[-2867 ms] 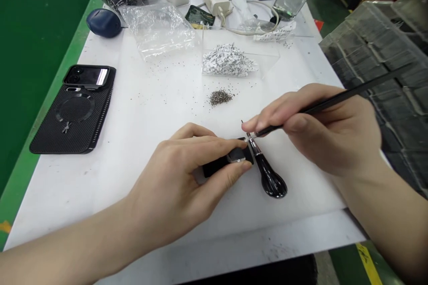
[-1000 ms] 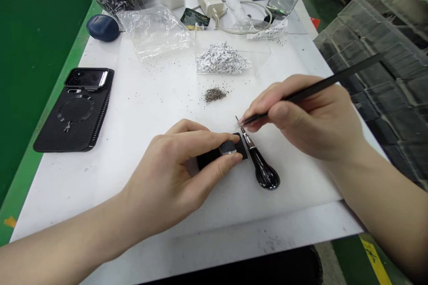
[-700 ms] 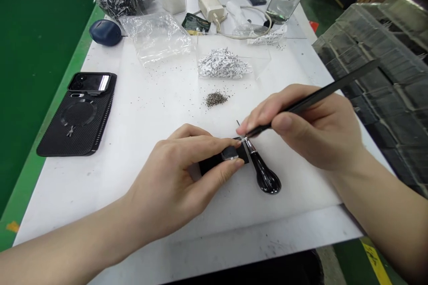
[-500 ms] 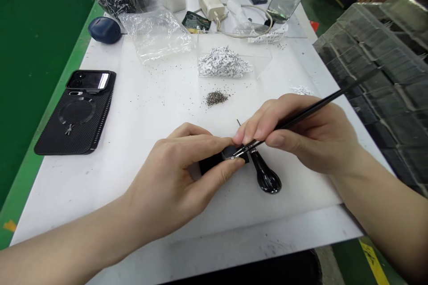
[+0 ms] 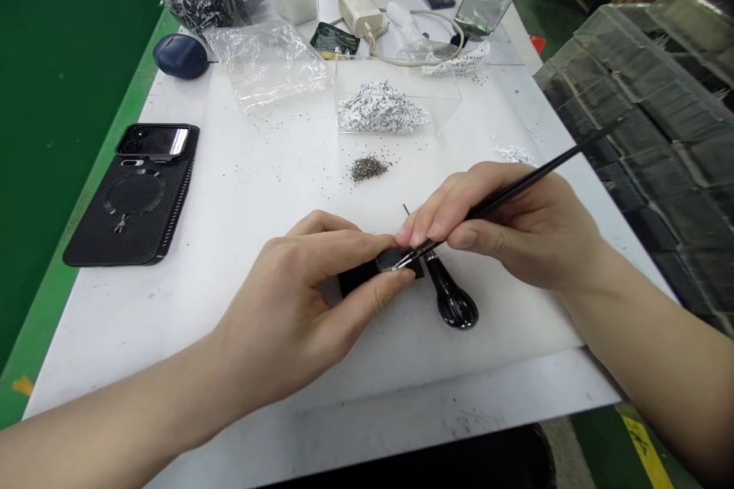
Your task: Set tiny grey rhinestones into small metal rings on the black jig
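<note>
Our left hand (image 5: 287,306) pinches a small black plate (image 5: 358,276) on the white table (image 5: 172,336), its fingers (image 5: 344,238) pressed on top against the thumb. Our right hand (image 5: 516,228) grips slim black tweezers (image 5: 505,197), their tips at the plate's round insert (image 5: 391,260). A slip could flick the insert away or strike the black-handled needle tool (image 5: 456,303) just beside.
</note>
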Available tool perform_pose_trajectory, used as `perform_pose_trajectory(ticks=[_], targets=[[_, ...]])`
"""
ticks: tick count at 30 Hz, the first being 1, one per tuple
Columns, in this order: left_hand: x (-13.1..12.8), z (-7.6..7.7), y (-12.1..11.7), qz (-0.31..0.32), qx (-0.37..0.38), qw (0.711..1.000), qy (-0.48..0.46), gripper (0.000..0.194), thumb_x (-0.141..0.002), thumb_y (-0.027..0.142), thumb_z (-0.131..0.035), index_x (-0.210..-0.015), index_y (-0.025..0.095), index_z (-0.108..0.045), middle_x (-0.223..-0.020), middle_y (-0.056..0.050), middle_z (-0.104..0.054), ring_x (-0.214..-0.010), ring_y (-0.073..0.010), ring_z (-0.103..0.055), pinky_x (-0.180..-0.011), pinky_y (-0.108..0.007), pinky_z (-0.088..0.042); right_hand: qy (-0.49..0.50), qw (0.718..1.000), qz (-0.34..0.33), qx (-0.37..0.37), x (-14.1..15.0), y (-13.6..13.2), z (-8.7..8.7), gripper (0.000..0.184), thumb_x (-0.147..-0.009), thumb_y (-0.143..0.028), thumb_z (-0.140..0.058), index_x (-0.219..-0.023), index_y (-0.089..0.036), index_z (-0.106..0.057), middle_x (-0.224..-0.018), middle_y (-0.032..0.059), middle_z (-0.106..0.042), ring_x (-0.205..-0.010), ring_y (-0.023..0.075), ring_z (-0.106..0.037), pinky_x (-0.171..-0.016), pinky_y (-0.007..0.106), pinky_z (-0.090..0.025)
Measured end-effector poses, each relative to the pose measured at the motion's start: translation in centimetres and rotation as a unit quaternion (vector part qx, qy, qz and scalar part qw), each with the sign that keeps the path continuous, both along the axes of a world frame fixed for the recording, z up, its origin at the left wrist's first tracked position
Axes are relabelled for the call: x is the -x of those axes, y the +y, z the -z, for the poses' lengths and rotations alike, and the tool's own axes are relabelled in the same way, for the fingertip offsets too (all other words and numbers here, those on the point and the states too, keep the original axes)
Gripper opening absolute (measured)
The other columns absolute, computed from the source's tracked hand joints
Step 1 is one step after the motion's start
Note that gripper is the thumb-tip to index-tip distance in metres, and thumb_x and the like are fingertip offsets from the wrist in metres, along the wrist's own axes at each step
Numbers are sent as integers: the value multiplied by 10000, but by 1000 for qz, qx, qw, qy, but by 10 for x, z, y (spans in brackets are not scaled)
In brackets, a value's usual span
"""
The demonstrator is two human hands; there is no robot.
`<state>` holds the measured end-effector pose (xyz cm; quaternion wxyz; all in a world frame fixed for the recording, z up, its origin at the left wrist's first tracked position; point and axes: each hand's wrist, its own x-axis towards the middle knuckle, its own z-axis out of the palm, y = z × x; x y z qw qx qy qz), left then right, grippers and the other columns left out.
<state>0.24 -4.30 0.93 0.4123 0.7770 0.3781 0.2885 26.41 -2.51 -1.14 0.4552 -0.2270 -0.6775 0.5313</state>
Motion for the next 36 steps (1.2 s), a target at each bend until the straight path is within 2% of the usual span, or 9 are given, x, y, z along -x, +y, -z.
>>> perform_pose_trajectory(ticks=[11, 15, 19, 28, 36], targets=[[-1, 0, 0, 3, -8, 1000, 6, 154, -1052, 273, -806, -1174, 271, -899, -1012, 61, -874, -924, -127, -741, -848, -212, -594, 10, 1000, 10, -6, 4, 0, 1, 107, -1012, -178, -844, -1101, -224, -880, -1023, 38, -887, -987, 189, -873, -969, 321, -720], [-1, -1, 0, 3, -13, 1000, 3, 169, -1052, 264, -803, -1192, 268, -898, -1016, 71, -869, -925, -106, -736, -843, -173, -579, 12, 1000, 4, -19, 3, 1, 1, 127, -997, -158, -855, -1113, -202, -883, -1032, 54, -892, -997, 198, -875, -954, 325, -730], [0, -2, -1, 3, -8, 1000, 5, 181, -1054, 271, -799, -1205, 255, -896, -1021, 72, -872, -935, -101, -740, -845, -156, -574, 12, 1000, 3, 0, 2, 1, 0, 147, -1012, -142, -834, -1131, -214, -884, -1048, 47, -896, -1008, 191, -873, -963, 316, -732], [-1, 1, -1, -1, -9, 1000, 7, 144, -1057, 305, -801, -1162, 272, -895, -1030, 80, -873, -931, -99, -742, -836, -160, -572, 18, 1000, -16, 12, 0, 2, 2, 204, -1018, -78, -798, -1164, -199, -874, -1088, 43, -891, -1061, 181, -864, -1022, 307, -712], [1, 3, 0, -3, -9, 1000, -7, 153, -1060, 308, -798, -1178, 281, -890, -1040, 82, -875, -949, -105, -741, -845, -167, -574, 20, 1000, -13, 1, 1, 3, 3, 185, -1016, -96, -808, -1157, -194, -877, -1085, 44, -890, -1054, 183, -865, -998, 306, -719]])
